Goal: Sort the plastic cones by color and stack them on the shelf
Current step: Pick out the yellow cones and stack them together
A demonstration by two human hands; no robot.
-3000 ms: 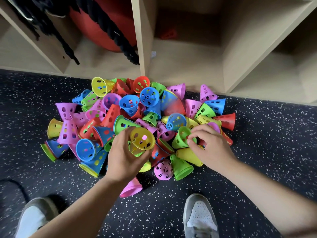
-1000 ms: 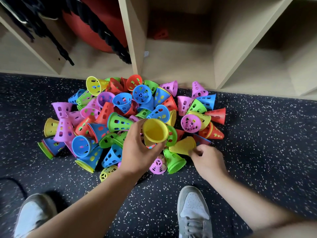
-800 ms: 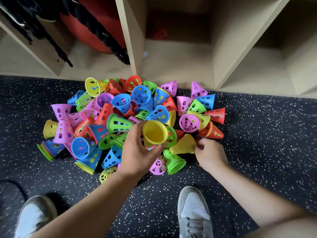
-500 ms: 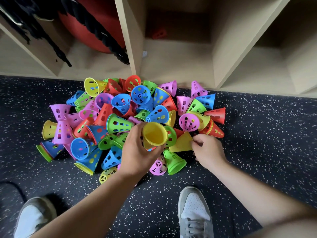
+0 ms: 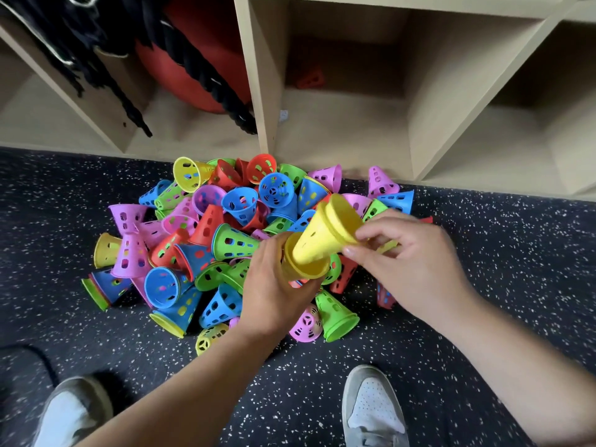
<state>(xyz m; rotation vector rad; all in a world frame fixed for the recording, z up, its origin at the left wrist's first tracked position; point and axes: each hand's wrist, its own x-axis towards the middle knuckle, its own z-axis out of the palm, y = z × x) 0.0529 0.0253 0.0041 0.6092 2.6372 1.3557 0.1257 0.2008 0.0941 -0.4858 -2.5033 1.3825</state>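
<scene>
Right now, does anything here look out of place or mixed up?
Yes. At the left edge of the pile, a blue cone sits nested in a green cone, colours mixed. What looks like a red cone lies alone, deep in the middle shelf compartment.

A red ball (image 5: 167, 79) sits behind black ropes (image 5: 96, 33); grey shoes (image 5: 374, 411) stand on speckled floor (image 5: 500, 253).

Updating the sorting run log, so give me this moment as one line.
step: nesting yellows | left grip: holds yellow cone | right grip: holds nested yellow cones, tip at its mouth | pile: mixed colors, on floor
</scene>
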